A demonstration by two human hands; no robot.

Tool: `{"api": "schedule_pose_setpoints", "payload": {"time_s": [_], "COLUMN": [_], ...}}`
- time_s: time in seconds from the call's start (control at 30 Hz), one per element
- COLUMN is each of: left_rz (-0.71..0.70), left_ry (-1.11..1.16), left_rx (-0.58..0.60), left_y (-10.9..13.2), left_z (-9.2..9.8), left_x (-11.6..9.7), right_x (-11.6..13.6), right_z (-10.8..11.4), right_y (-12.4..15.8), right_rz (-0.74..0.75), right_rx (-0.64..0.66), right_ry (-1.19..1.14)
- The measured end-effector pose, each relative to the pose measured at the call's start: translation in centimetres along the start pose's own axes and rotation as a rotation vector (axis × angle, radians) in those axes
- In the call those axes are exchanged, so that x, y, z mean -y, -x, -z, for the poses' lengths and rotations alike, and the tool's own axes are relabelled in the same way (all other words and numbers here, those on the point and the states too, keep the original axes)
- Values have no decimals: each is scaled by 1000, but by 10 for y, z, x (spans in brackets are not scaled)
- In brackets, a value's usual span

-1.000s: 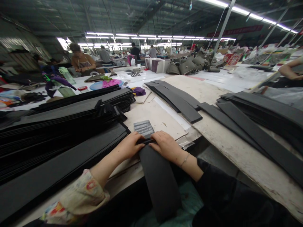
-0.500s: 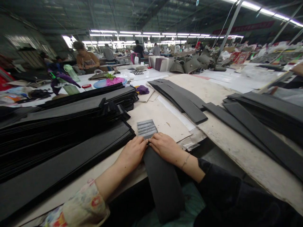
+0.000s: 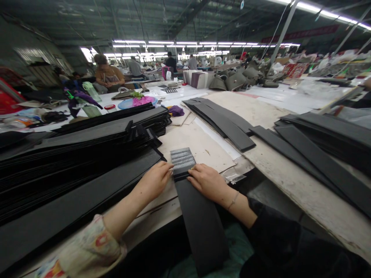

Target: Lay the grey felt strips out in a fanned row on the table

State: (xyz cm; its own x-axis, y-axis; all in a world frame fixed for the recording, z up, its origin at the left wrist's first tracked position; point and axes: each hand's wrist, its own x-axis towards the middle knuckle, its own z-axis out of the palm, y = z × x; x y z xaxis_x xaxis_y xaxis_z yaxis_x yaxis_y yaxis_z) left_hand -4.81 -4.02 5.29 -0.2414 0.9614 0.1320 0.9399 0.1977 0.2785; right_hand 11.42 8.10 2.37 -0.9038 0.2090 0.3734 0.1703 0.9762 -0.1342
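A long dark grey panel strip [image 3: 199, 220] runs from my lap up over the table edge, its far end marked with pale silvery stripes. A narrow black band [image 3: 182, 175] crosses it just below those stripes. My left hand [image 3: 156, 179] is closed, its fingertips pinching the left edge of the strip beside the striped end. On the opposite edge, my right hand [image 3: 207, 180] has its bent fingers gripping the strip, the thumb side lying near the band. The undersides of the fingers are hidden.
Tall stacks of black strips [image 3: 87, 154] fill the left side. More grey strips lie ahead [image 3: 220, 117] and at the right [image 3: 324, 154]. A pale board [image 3: 199, 143] covers the table. Beyond are a purple cloth [image 3: 176, 111], a blue basin [image 3: 124, 104] and a seated person [image 3: 108, 75].
My hands have moved apart from the middle of the strip to its two edges. The left hand shifted left, uncovering the black band; the right moved slightly right.
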Motion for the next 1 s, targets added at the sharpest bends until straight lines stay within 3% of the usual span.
{"api": "schedule_pose_setpoints", "payload": {"time_s": [0.17, 0.33, 0.5, 0.57, 0.67, 0.8, 1.0], "left_rz": [-57, -40, 176, 179, 122, 28, 21], "left_ry": [-201, -118, 122, 152, 174, 214, 114], "left_rx": [8, 4, 261, 362, 418, 382, 241], "left_y": [-16, -24, -47, -57, -71, -77, -70], "left_z": [-12, -15, -3, 0, -3, -13, -16], "left_x": [-11, -12, -8, -11, -20, -29, -27], "right_x": [6, 5, 5, 6, 7, 8, 6], "right_z": [1, 0, -1, -1, 0, -1, -4], "right_y": [11, 11, 12, 12, 12, 12, 13], "right_rz": [-2, 6, -5, -7, -17, -31, -36], "right_rx": [-17, -30, -45, -39, -27, -24, -53], "right_ry": [-20, -15, -20, -18, -5, -12, -23]}}
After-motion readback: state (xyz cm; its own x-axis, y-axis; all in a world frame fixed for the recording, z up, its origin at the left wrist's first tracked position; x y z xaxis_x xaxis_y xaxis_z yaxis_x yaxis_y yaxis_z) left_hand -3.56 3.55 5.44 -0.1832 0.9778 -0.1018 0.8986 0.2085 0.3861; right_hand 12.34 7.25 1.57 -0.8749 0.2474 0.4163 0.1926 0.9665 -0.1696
